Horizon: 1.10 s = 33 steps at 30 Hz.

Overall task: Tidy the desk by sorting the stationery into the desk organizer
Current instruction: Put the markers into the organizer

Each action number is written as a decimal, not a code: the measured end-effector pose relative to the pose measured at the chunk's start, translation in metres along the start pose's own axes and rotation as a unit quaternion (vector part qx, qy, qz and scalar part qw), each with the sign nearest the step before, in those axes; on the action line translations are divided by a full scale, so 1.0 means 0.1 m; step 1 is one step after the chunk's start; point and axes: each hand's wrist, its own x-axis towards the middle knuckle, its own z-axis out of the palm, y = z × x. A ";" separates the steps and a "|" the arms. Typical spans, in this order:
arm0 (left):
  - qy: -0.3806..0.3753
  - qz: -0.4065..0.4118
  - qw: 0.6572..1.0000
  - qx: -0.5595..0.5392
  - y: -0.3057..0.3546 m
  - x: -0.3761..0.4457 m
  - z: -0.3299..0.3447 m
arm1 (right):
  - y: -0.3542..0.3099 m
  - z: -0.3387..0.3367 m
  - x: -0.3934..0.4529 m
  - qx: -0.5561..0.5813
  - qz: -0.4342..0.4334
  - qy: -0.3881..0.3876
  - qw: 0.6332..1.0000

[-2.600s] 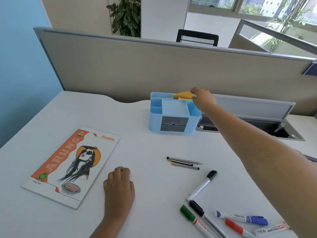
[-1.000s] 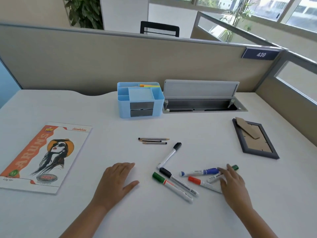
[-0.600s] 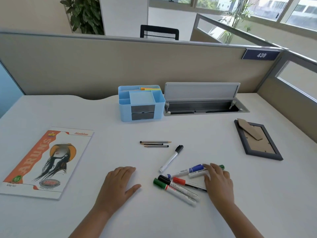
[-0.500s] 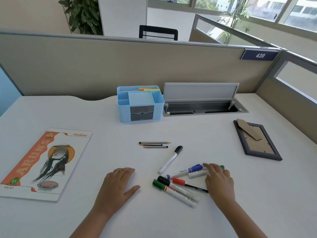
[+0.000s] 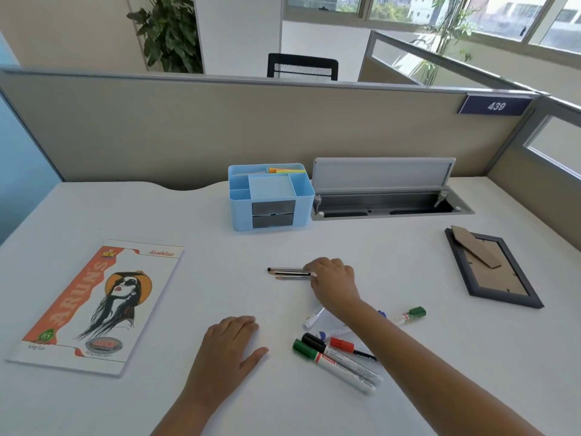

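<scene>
A light blue desk organizer (image 5: 242, 212) stands at the back of the white desk, with orange and yellow sticky notes (image 5: 283, 170) in its rear slot. Three pencils (image 5: 286, 272) lie side by side in mid-desk. My right hand (image 5: 333, 281) reaches over them, fingers curled down on their right ends; the fingertips are hidden, so a grip is not visible. Several markers (image 5: 333, 363) lie in a loose heap under my right forearm, with one green-capped marker (image 5: 408, 315) off to the right. My left hand (image 5: 228, 347) rests flat on the desk, holding nothing.
An orange and white notepad (image 5: 94, 306) lies at the left. A dark picture frame (image 5: 490, 272) lies face down at the right. An open grey cable tray (image 5: 383, 206) sits beside the organizer, against the beige partition (image 5: 188, 130).
My right hand left the markers, which it had pushed closer together, and moved forward to the pencils. My left hand has stayed flat in the same spot.
</scene>
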 end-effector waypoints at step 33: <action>-0.008 -0.007 1.000 0.002 -0.03 0.03 0.01 | -0.04 -1.01 1.01 0.237 0.125 0.177 0.947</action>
